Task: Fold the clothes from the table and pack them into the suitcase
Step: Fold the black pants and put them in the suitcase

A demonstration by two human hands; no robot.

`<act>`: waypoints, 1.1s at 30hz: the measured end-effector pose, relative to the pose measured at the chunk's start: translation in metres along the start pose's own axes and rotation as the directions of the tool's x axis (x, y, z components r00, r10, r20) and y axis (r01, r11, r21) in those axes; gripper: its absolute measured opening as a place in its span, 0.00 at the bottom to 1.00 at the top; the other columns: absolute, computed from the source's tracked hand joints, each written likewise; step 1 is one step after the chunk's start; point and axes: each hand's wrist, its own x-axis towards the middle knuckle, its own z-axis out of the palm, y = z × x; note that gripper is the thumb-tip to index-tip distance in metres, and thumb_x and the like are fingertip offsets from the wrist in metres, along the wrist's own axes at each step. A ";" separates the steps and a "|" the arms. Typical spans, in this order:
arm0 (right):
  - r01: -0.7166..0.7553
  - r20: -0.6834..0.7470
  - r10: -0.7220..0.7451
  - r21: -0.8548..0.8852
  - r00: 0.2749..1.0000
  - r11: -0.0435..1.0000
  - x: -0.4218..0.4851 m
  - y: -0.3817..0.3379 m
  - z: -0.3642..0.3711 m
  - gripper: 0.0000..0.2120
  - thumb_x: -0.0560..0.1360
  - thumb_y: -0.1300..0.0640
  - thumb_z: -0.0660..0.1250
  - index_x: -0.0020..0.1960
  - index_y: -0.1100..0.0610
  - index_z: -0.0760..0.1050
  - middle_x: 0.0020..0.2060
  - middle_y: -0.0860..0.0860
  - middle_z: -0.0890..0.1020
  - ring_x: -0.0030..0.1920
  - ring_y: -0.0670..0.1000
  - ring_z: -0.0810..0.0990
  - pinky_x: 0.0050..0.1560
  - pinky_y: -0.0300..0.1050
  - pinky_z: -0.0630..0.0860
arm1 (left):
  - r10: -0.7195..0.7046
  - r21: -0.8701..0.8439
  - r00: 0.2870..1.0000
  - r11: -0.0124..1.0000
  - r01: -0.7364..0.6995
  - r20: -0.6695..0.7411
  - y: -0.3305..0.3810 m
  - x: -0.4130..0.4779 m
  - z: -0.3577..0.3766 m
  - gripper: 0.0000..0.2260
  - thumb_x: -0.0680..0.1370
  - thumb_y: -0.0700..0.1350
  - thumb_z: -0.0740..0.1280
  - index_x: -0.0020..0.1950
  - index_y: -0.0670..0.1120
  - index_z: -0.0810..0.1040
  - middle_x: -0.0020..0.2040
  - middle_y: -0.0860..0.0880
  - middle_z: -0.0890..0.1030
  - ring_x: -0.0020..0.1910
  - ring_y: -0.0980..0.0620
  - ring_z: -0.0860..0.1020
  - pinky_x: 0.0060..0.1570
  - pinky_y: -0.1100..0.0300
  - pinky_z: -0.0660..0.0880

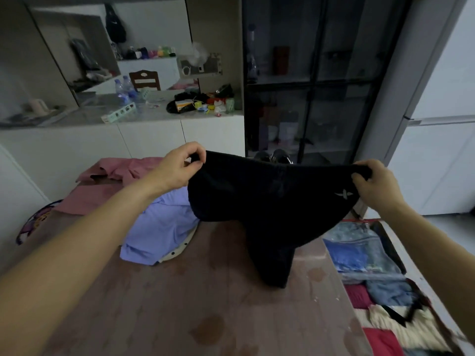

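Head view: pink top (102,181) and lilac shirt (159,227) lie heaped at far L of table (180,304). L hand (180,168) pinches one waist corner of black shorts (270,201), R hand (375,183) grips the other. The shorts hang spread btwn them, one leg drooping onto table. At R, open suitcase (354,235) on floor w/ folded clothes.

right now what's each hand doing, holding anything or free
Left hand: pinches one top corner of the black garment.
Right hand: grips the other top corner, so the garment hangs stretched between both hands above the table.
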 end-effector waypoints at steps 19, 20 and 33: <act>-0.205 0.380 -0.108 0.692 0.919 0.693 -0.089 -0.007 -0.273 0.11 0.78 0.63 0.57 0.53 0.54 0.77 0.41 0.47 0.84 0.41 0.44 0.82 0.42 0.35 0.78 | -0.421 -0.745 0.907 0.607 0.276 -0.007 0.222 -0.102 0.021 0.24 0.76 0.38 0.54 0.22 0.49 0.76 0.27 0.53 0.76 0.28 0.56 0.76 0.31 0.69 0.74; -0.217 0.374 -0.089 0.697 0.923 0.683 -0.086 -0.009 -0.274 0.11 0.77 0.63 0.58 0.53 0.55 0.77 0.42 0.48 0.84 0.42 0.45 0.83 0.43 0.36 0.79 | -0.432 -0.743 0.901 0.611 0.274 -0.024 0.226 -0.102 0.016 0.24 0.76 0.39 0.55 0.22 0.49 0.77 0.27 0.53 0.77 0.29 0.56 0.76 0.32 0.69 0.74; 0.058 0.068 -0.113 0.547 0.991 0.835 -0.101 -0.110 -0.235 0.04 0.73 0.61 0.70 0.41 0.56 0.75 0.37 0.55 0.80 0.34 0.51 0.82 0.32 0.41 0.79 | -0.159 -0.318 0.945 0.946 0.062 -0.286 0.292 -0.095 0.050 0.13 0.75 0.45 0.70 0.59 0.46 0.78 0.48 0.51 0.79 0.44 0.56 0.78 0.37 0.62 0.78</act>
